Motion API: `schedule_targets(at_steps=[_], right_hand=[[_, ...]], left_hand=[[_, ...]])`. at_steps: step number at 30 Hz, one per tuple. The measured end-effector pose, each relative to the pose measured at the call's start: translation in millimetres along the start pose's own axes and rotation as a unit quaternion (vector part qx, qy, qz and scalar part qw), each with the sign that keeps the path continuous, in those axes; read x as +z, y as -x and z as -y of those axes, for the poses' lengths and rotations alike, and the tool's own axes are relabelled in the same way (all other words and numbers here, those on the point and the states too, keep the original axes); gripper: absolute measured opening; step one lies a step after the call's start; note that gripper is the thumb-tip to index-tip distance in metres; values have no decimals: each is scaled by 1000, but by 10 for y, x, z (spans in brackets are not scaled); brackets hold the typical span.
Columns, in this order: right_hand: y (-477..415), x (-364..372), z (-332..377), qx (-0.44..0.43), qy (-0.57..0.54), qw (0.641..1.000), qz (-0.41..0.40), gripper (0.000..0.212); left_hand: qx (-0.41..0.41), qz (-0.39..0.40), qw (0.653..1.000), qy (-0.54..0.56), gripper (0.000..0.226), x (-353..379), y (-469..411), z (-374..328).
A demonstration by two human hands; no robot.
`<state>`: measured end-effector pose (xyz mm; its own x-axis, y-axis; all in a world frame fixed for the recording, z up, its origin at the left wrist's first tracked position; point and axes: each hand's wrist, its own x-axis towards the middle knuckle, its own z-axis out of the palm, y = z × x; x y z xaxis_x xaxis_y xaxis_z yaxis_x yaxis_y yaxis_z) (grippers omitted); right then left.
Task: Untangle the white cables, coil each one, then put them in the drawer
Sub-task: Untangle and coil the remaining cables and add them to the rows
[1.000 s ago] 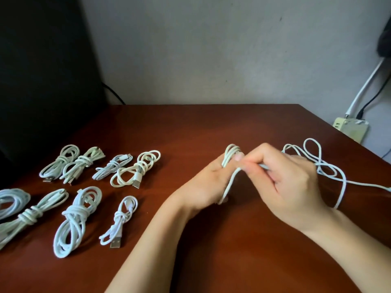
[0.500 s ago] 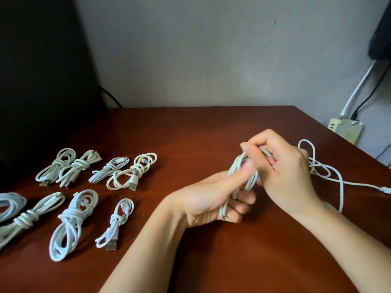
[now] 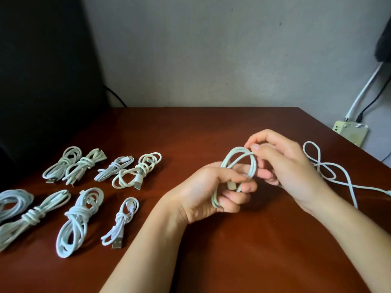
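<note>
Above the table's middle, my left hand (image 3: 213,189) grips the lower part of a half-made coil of white cable (image 3: 239,157), fingers curled round its loops. My right hand (image 3: 283,163) pinches the top of the same coil between thumb and forefinger. The rest of that cable (image 3: 330,170) trails in loose loops over the table to the right, its plug end near the frame's right edge. Several finished, knotted white cable coils (image 3: 78,218) lie in two rows on the left of the brown table (image 3: 211,127). No drawer is in view.
A dark panel (image 3: 42,70) stands behind the table's left side. Beyond the table's right edge a pale power strip (image 3: 351,132) sits with white and black leads running up the grey wall. The nearest finished coil (image 3: 120,223) lies just left of my left forearm.
My right hand has laid another loop of cable over the coil. The coil in my left hand has grown and the loose length on the right has shortened.
</note>
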<state>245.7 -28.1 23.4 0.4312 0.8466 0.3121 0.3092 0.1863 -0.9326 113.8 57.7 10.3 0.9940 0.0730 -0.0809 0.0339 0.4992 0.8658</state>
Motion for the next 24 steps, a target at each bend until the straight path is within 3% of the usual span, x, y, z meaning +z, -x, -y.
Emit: schedule_targets(at_steps=[9,12,17,21,24], right_hand=[[109,38,9,-13,4,994,110,25],[111,52,-43,-75,100,989,78,21],[92,44,-7,-77,79,993,36,15],[45,8,-46,-151,174,973,6,13],[39,-13,-80,-152,196,969,0,15]], left_hand=[[-44,28,999,9,28,-30,38,9],[-61,32,998,3,30,-67,46,21],[-35,-26,999,10,16,-40,22,13],[-6,-90,996,-27,7,-16,-5,10],[8,-120,991,-58,9,5,-15,18]])
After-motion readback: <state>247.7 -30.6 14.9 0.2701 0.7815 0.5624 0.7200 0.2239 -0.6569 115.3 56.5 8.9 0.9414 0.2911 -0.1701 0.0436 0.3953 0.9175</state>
